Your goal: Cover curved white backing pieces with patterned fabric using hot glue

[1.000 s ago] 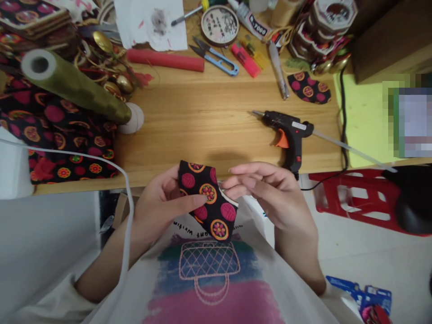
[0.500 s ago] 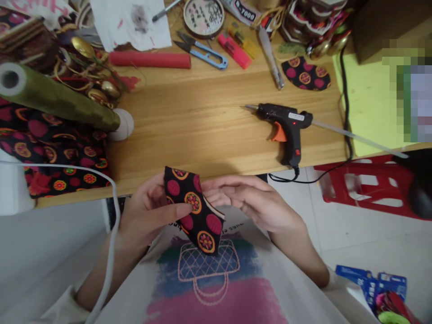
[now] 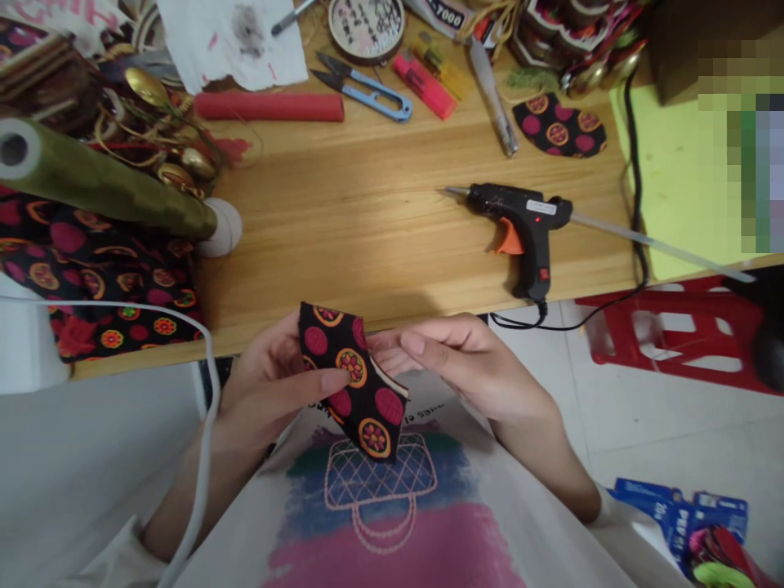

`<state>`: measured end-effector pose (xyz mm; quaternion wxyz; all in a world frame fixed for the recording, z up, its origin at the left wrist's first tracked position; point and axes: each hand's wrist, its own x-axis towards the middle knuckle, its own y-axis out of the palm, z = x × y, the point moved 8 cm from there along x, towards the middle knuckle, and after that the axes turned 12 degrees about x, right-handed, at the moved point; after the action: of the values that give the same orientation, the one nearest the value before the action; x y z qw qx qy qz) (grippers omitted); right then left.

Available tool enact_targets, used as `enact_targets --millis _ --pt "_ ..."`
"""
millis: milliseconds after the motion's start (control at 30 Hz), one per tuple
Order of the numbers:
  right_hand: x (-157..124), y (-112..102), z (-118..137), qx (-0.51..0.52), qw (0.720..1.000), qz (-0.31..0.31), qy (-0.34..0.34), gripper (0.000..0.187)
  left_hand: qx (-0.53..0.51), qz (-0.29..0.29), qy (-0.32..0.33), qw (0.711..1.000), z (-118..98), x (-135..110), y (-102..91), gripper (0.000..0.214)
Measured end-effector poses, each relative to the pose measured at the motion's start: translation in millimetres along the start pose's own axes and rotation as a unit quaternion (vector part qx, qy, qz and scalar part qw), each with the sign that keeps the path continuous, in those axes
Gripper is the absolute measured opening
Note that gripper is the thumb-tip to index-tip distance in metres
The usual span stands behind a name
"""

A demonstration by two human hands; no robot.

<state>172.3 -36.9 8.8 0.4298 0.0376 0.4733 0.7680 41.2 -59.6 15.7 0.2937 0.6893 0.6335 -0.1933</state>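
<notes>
A small black fabric-covered piece point(image 3: 358, 384) with pink and orange circles is held just below the wooden table's point(image 3: 367, 237) front edge. My left hand point(image 3: 278, 384) grips it, thumb across its front. My right hand point(image 3: 453, 367) has its fingers curled and pressed against the piece's right edge, where a pale inner layer shows. A black hot glue gun point(image 3: 520, 229) with an orange trigger lies on the table to the upper right, apart from both hands.
A matching fabric oval point(image 3: 560, 122), blue snips point(image 3: 364, 82), a red roll point(image 3: 269, 106), a pink lighter point(image 3: 422, 86) and a glue tube lie at the back. A green roll point(image 3: 104, 184) and patterned cloth point(image 3: 104, 278) are left. A red stool point(image 3: 674, 335) stands right.
The view has shifted down a little over the second. My right fingers have closed in onto the piece's right edge. The left hand's hold is unchanged.
</notes>
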Motion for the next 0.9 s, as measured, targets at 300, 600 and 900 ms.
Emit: enact_targets --millis 300,600,900 --pt "1.9 0.8 4.1 -0.02 0.999 -0.012 -0.024 0.008 -0.019 -0.016 0.028 0.999 -5.4 -1.1 -1.7 0.021" --pt "0.9 -3.9 5.2 -0.012 0.997 -0.054 -0.047 0.017 -0.041 0.011 0.051 0.998 -4.7 1.8 -0.8 0.022" --pt "-0.3 -2.4 10.4 -0.05 0.993 -0.08 -0.074 0.018 -0.051 0.04 0.022 0.998 2.0 1.6 5.1 0.023"
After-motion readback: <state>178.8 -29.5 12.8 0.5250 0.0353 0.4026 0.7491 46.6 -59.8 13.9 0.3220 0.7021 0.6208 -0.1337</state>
